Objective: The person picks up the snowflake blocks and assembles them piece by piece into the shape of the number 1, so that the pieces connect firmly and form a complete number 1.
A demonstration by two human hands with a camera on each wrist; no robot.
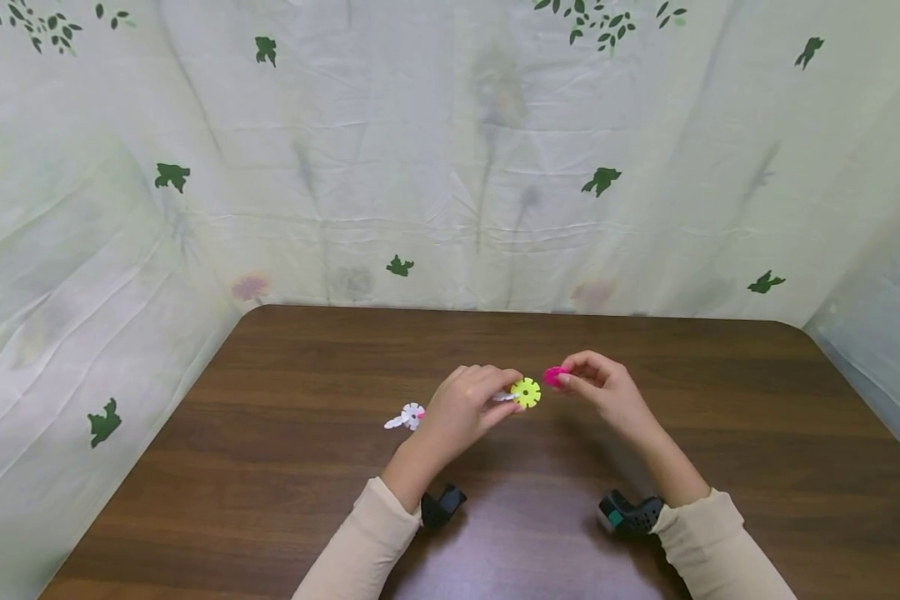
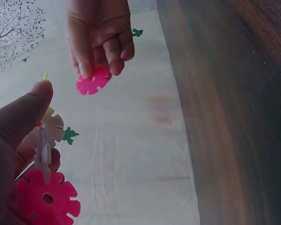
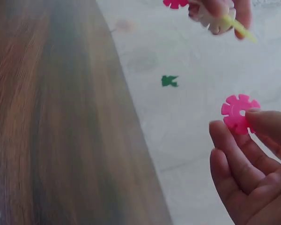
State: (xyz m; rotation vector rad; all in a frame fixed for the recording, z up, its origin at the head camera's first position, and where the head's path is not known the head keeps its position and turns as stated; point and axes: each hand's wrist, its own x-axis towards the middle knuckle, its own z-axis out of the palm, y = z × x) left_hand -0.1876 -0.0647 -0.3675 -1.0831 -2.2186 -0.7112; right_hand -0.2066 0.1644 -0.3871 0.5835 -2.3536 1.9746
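My left hand (image 1: 459, 407) grips a joined chain of notched plastic discs. A yellow disc (image 1: 527, 392) sticks out past its fingertips, and a white disc (image 1: 411, 416) shows at the chain's other side, left of the hand. In the left wrist view, a pink disc (image 2: 35, 199) in the chain faces the camera; the fingers hide part of the chain. Between thumb and fingertips, my right hand (image 1: 609, 390) pinches a single pink notched disc (image 3: 237, 114). That disc is just right of the yellow one, with a small gap between them.
Both hands are above a brown wooden table (image 1: 285, 500). A pale cloth (image 1: 450, 167) with green leaf shapes hangs behind the table's far edge and along the sides. Black wrist devices (image 1: 442, 506) are on both wrists.
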